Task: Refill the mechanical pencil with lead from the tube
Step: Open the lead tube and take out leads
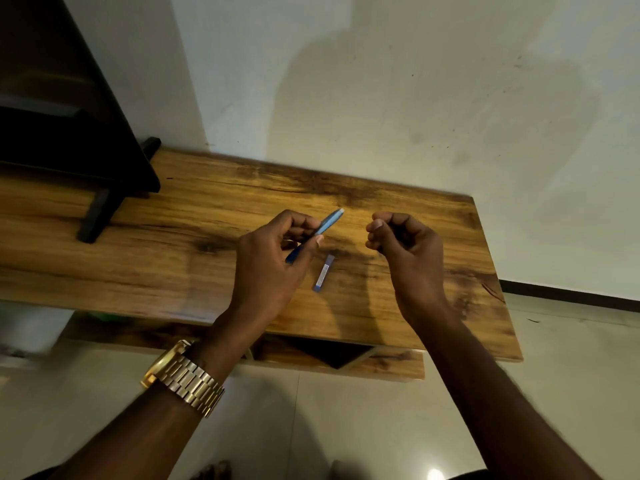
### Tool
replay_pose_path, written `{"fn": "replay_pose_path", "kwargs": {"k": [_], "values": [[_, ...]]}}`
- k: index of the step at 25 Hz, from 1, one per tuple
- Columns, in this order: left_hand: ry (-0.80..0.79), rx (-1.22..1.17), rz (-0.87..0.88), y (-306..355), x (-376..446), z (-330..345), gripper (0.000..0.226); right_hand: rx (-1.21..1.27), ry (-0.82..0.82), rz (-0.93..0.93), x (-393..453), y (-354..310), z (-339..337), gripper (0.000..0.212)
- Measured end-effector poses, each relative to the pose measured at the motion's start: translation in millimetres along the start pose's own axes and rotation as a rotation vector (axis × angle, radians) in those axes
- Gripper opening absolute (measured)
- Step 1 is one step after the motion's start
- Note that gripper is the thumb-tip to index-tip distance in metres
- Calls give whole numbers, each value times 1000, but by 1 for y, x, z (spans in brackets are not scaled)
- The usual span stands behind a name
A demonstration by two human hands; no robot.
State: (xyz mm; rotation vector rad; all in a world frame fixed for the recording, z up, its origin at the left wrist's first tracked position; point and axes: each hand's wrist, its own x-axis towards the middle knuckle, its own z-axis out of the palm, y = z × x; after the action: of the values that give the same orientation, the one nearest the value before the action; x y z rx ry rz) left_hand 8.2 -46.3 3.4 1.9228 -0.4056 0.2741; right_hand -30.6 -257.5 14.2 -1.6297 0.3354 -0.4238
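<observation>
My left hand holds a blue mechanical pencil above the wooden table, with its pale end pointing up and to the right. A small blue lead tube with a white label lies flat on the table, just right of my left hand and below the pencil. My right hand hovers to the right of the pencil with its fingers curled and pinched together. Whether it holds anything small I cannot make out.
A dark stand or screen with black feet occupies the table's back left. A white wall rises right behind the table. The table's right edge drops to a tiled floor. A gold watch sits on my left wrist.
</observation>
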Motion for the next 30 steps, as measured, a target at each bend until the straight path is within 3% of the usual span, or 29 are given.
{"fn": "replay_pose_path", "kwargs": {"k": [4,11,30], "values": [[-68,94,18,-5,-3,-2,23,72,-87,-10,-2,2,7,12],[-140,198,103,-1,-5,5,23,-113,-130,-68,-6,5,-3,14],[-196,249,70,-2,-4,0,25,-417,-350,-162,0,9,-21,11]]}}
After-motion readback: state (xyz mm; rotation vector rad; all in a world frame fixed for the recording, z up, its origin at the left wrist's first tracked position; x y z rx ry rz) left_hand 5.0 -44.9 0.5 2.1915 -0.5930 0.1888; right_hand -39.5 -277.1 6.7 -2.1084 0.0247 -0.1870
